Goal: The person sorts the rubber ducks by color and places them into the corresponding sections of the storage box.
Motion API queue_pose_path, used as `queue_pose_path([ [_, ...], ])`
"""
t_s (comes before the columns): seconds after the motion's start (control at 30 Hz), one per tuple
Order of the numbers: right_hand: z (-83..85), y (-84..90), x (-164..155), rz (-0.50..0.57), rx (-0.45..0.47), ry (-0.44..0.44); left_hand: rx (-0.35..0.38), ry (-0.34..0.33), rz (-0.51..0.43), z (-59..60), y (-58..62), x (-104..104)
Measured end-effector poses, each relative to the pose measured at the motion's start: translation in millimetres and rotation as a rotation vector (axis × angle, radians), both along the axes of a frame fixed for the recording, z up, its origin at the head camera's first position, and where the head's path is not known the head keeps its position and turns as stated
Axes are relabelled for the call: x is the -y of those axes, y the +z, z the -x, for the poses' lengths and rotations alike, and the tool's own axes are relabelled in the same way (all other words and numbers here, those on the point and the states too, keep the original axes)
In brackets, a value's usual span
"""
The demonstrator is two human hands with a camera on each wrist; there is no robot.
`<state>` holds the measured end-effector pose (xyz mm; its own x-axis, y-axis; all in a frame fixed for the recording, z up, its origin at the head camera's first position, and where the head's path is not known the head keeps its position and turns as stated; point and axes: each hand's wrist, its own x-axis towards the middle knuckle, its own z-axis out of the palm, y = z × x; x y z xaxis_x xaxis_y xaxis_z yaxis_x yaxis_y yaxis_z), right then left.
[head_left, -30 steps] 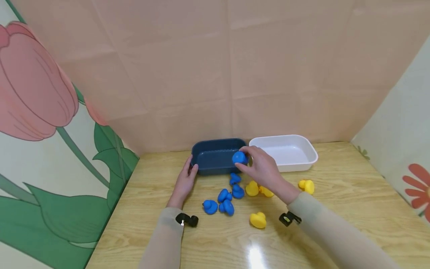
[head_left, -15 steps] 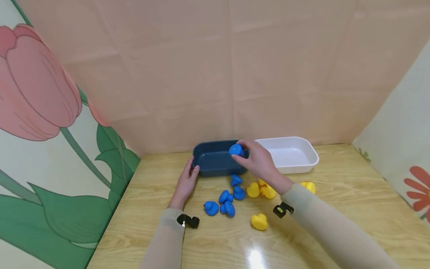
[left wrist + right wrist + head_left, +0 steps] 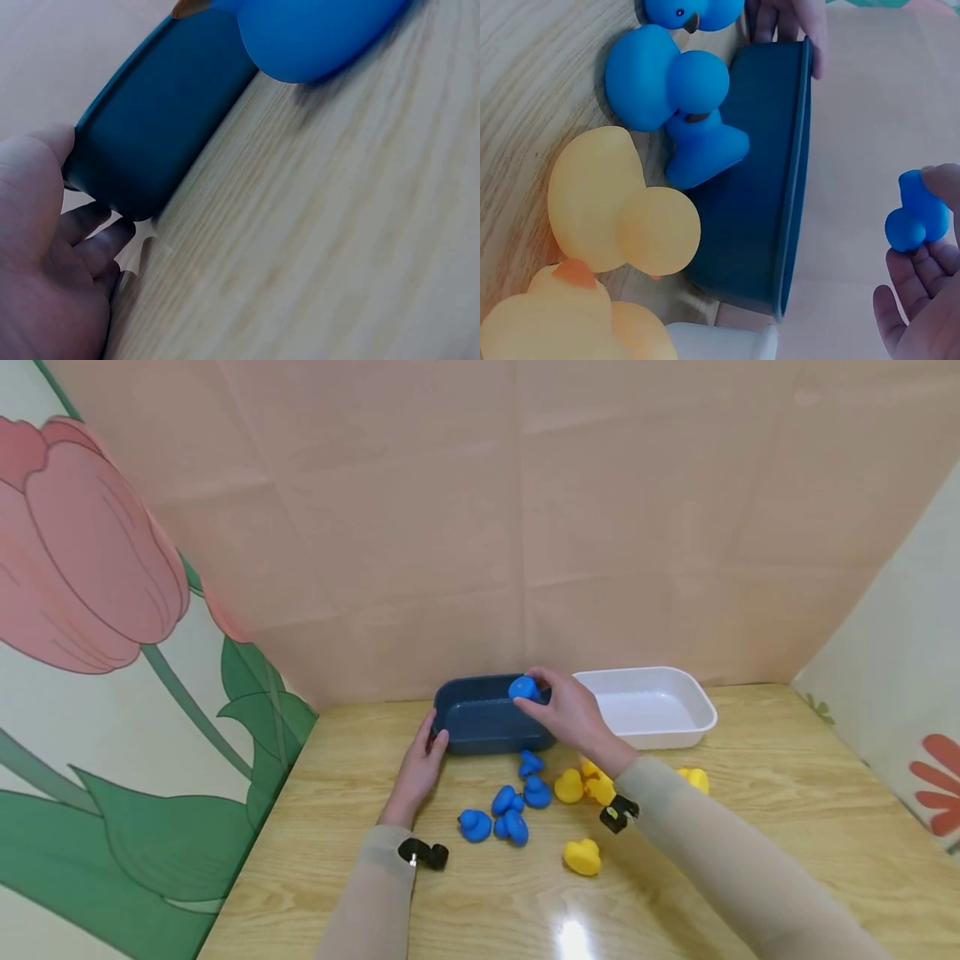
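The right hand (image 3: 570,714) pinches a small blue duck (image 3: 522,687) between thumb and fingertips, so its grip is narrow and closed around the toy. In the head view the duck hangs just above the right end of the dark blue tray (image 3: 480,718), near the middle of the frame. In the right wrist view the same blue duck (image 3: 917,219) sits at the right edge, held by the fingers (image 3: 911,296), apart from the tray wall. The left hand (image 3: 422,770) rests against the left end of the tray; the thumb lies on the rim and the fingers are loosely bent beside the wall, holding nothing else.

A white tray (image 3: 648,706) stands just beside the dark blue one, on its right. On the table (image 3: 787,827), below the trays, four more blue ducks (image 3: 510,802) lie close together, and yellow ducks (image 3: 581,856) lie to their right, partly hidden by the right forearm. Nothing stands between the held duck and the tray.

Compared with one second ago, the right hand has lifted the duck higher and slightly to the left, over the tray. The left hand stays at the same place.
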<state>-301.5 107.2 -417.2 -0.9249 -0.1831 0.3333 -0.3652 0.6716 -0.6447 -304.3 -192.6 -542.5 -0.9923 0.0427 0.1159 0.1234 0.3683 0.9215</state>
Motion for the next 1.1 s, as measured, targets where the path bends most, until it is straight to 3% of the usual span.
queue_pose_path([
  [0.6,31.8,-25.2,2,0.150,0.114,0.070,-0.001,0.008,0.007,-0.6,1.5,-1],
  [1.1,48.2,-42.8,5,0.136,0.126,0.094,-0.001,0.023,0.013,1.1,-0.4,-2],
])
